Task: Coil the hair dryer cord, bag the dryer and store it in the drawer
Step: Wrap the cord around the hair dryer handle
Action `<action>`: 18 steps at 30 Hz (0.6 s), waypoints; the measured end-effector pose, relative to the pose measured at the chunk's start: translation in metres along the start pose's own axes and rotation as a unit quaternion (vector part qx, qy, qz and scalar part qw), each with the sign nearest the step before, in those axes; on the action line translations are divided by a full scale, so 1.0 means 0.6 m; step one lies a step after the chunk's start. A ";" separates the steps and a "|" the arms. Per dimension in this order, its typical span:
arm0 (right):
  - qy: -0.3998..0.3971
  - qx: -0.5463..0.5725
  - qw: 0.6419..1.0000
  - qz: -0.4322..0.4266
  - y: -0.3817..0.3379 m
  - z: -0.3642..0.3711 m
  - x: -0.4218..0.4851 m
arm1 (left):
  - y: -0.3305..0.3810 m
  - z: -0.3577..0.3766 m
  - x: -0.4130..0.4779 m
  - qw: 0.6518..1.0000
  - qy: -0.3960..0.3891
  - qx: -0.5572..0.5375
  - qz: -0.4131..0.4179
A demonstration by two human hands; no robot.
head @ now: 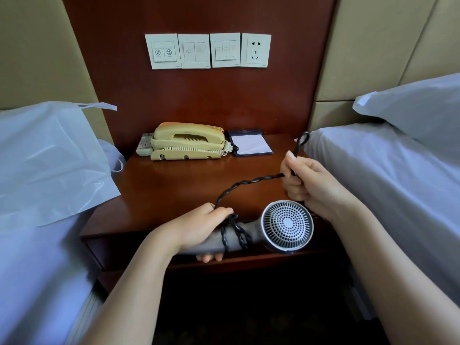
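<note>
A grey hair dryer [286,226] lies sideways above the nightstand's front edge, its round rear grille facing me. My left hand [199,229] grips its handle, where the twisted black cord [249,183] is wound in a few turns. From there the cord arcs up to my right hand [302,181], which grips it; a doubled loop of cord sticks up above that fist. A translucent white plastic bag [49,158] lies on the bed at the left. The nightstand drawer [249,263] sits below the dryer, mostly in shadow.
On the wooden nightstand [174,190] stand a beige telephone [188,141], a remote control [144,145] and a notepad [250,144]. Wall switches and a socket [256,49] sit above. White beds flank both sides; a pillow [410,108] lies at the right.
</note>
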State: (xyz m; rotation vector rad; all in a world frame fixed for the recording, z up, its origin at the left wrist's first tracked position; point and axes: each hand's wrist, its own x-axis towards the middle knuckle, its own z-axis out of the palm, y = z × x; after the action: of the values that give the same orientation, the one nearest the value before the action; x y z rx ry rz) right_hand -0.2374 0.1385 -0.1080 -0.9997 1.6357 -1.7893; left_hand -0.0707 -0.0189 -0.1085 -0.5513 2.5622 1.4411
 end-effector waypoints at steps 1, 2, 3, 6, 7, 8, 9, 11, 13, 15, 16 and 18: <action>0.024 0.001 1.000 0.004 0.000 0.002 0.002 | 0.003 0.001 -0.001 1.000 0.002 -0.005 0.003; 0.046 -0.005 0.999 0.007 0.000 0.004 0.005 | 0.004 0.003 -0.003 1.000 0.002 -0.009 0.007; 0.065 -0.029 0.997 0.000 0.002 0.005 0.008 | 0.004 0.004 -0.003 1.000 0.002 -0.013 0.011; 0.132 -0.264 0.953 -0.074 0.009 0.007 0.019 | -0.003 0.005 -0.003 0.999 0.004 -0.050 0.016; 0.148 -0.338 0.925 -0.093 0.012 0.007 0.024 | -0.008 0.004 -0.003 0.996 0.003 -0.082 0.026; 0.157 -0.379 0.907 -0.098 0.016 0.007 0.028 | -0.012 0.002 -0.003 0.991 0.000 -0.122 0.049; 0.162 -0.391 0.901 -0.096 0.018 0.006 0.031 | -0.016 0.000 0.000 0.983 0.000 -0.167 0.079; 0.168 -0.392 0.900 -0.097 0.024 0.001 0.036 | -0.026 -0.005 0.008 0.961 0.036 -0.246 0.121; 0.164 -0.405 0.892 -0.116 0.028 -0.001 0.037 | -0.036 -0.013 0.017 0.934 0.083 -0.325 0.124; 0.137 -0.424 0.886 -0.130 0.029 0.000 0.034 | -0.041 -0.024 0.023 0.902 0.087 -0.404 0.124; 0.121 -0.436 0.882 -0.131 0.029 0.002 0.031 | -0.041 -0.029 0.024 0.888 0.088 -0.436 0.121; 0.079 -0.459 0.877 -0.117 0.031 0.007 0.026 | -0.035 -0.038 0.025 0.861 0.103 -0.485 0.110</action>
State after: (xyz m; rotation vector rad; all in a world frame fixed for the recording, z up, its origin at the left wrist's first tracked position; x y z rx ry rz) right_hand -0.2452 0.1211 -0.1234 -1.5106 2.6567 -1.1873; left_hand -0.0752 -0.0517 -0.1181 -0.5282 1.8692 2.8804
